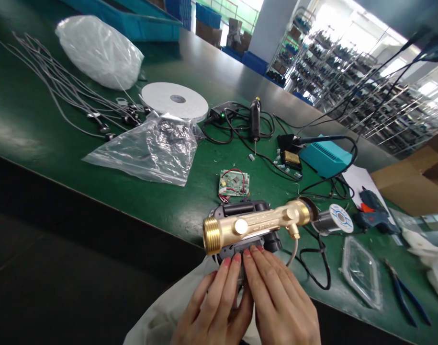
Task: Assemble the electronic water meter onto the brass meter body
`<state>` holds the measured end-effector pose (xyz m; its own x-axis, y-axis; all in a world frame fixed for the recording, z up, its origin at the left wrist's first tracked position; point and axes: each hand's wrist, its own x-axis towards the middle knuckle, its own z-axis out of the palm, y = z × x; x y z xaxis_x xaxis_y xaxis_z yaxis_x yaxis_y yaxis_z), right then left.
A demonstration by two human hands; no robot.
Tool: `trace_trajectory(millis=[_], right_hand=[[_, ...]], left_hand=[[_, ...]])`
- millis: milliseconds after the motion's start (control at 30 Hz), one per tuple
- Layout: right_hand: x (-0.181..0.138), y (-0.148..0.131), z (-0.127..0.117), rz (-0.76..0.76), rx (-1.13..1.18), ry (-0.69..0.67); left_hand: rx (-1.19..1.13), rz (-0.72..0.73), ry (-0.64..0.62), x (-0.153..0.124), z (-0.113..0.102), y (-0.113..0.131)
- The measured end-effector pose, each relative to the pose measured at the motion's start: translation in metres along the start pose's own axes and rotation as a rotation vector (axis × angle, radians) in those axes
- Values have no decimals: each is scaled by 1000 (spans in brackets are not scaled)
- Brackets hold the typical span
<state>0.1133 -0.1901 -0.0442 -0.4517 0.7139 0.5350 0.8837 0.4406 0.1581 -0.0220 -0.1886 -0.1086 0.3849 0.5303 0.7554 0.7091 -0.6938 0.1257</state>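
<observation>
Left hand: the left hand (213, 309) has its fingers close together, tips touching the near grey part of the housing; whether it grips cannot be told, thumb mostly hidden.
Right hand: the right hand (281, 299) sits just beside the left, fingers extended and close together, tips on the same grey part; grip likewise cannot be told.
Housing: black-and-grey housing (236, 209) at the near edge of the tabletop (147, 203), partly hidden by the brass body.
Brass body: brass body (256, 225) lies across the housing, threaded end to the left; a pale lead runs down from its right part.
Circuit board: circuit board (234, 182) on the tabletop just beyond the housing, red wire looped over it.
Right side: solder spool (332, 220) near the brass body's right end; clear plastic tray (362, 273) and blue-handled pliers (405, 292) further right.
Beyond board: powered screwdriver (255, 120) among black cables.
Left side: clear bag (154, 155) touching the white roll (174, 101).
</observation>
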Motion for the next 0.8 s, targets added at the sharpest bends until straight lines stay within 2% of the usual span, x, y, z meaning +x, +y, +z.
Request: trace_trajectory(millis=[100, 167, 333, 533, 667, 800], right_hand=[[-5, -8, 10, 169, 67, 120], [-5, -8, 12, 203, 85, 141], [-1, 3, 2, -8, 18, 7], [-2, 9, 0, 7, 59, 46], [-3, 13, -1, -70, 84, 10], [-3, 15, -1, -106, 89, 16]], left_hand=[[-6, 27, -26, 0, 0, -2], [-17, 48, -36, -1, 1, -5], [-25, 73, -55, -5, 2, -9], [83, -21, -87, -4, 6, 2], [94, -111, -58, -1, 8, 11], [156, -136, -96, 1, 7, 13]])
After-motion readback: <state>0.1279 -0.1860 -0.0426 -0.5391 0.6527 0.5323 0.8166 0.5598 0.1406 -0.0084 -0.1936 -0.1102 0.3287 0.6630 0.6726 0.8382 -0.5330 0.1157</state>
